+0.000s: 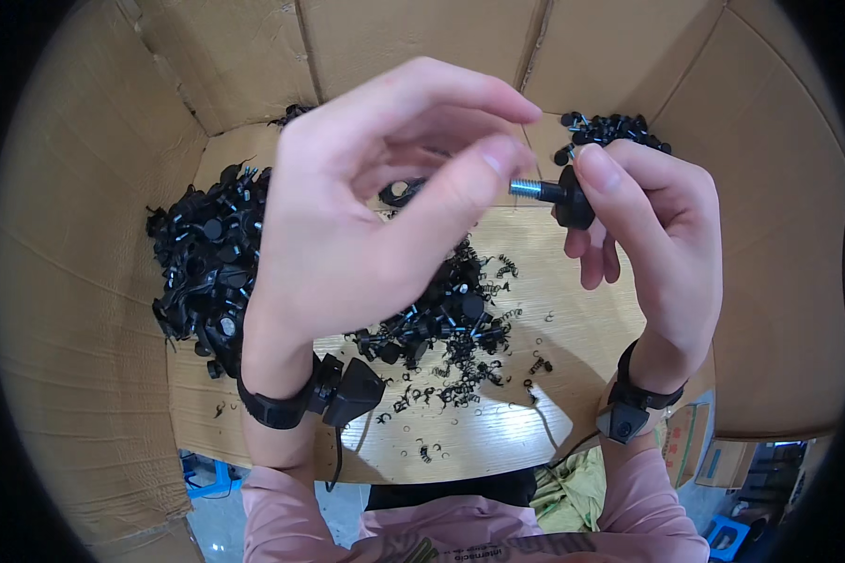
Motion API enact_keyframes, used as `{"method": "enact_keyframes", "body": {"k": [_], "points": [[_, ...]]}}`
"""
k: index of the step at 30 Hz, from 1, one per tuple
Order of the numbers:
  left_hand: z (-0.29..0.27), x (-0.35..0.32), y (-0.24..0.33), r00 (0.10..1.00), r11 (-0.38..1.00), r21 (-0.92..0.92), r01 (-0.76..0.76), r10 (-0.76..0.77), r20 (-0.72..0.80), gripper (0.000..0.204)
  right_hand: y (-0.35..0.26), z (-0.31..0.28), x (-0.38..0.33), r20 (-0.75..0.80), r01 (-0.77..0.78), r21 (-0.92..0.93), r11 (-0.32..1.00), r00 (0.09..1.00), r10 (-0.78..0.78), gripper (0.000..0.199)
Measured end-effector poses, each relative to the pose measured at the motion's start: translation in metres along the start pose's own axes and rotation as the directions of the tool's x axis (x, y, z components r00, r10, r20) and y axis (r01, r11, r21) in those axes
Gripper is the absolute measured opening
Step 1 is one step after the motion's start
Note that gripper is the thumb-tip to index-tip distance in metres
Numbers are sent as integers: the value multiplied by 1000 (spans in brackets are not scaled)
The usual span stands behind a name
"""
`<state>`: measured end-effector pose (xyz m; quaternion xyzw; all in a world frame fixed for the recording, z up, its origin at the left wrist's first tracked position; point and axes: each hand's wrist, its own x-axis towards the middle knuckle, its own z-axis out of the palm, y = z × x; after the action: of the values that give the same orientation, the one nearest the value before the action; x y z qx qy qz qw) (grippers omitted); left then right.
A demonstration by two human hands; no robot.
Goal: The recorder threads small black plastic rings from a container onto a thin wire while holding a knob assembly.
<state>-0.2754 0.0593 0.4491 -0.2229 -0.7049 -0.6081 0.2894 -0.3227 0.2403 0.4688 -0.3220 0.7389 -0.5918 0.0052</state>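
Pinched between the thumb and fingers of my right hand (pixel 662 202) is a black-headed screw (pixel 573 199), its shiny threaded end pointing left. My left hand (pixel 366 197) is raised beside that threaded end, slightly blurred. Its thumb and curved index finger are apart, with no thing plainly seen between their tips; the inside of the palm is partly hidden. Below the hands, a heap of similar black parts and screws (pixel 422 328) lies on the wooden table (pixel 591 310), with curly black trimmings (pixel 465 375) scattered around it.
A large pile of black parts (pixel 207 253) stands at the left. A smaller group of black-headed screws (pixel 620 131) sits at the back right. Cardboard walls (pixel 422 47) surround the table at the back and sides. Both wrists wear black strapped devices (pixel 352 389) with cables.
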Motion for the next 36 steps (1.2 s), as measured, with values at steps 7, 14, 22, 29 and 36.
{"method": "enact_keyframes", "body": {"k": [7, 14, 22, 29, 36], "points": [[4, -3, -1, 980, 968, -169, 185, -170, 101, 16, 0, 1, 0, 2, -1, 15, 1000, 1000, 1, 32], [1, -2, -3, 971, 943, -241, 228, -202, 127, 13, -1, 1, -1, 37, -11, 10, 1000, 999, 10, 31], [5, -3, -7, 987, 977, -152, 147, -136, 80, 16, 1, 4, 0, 10, -13, 24, 1000, 1000, 13, 31], [8, -4, -5, 998, 995, -88, 44, -39, 53, 21, 0, 4, 0, 10, -18, 14, 1000, 1000, 17, 35], [4, 2, -12, 989, 989, 6, -150, 150, 10, 24, -1, -8, 4, 76, -117, 52, 992, 991, 113, 38]]}}
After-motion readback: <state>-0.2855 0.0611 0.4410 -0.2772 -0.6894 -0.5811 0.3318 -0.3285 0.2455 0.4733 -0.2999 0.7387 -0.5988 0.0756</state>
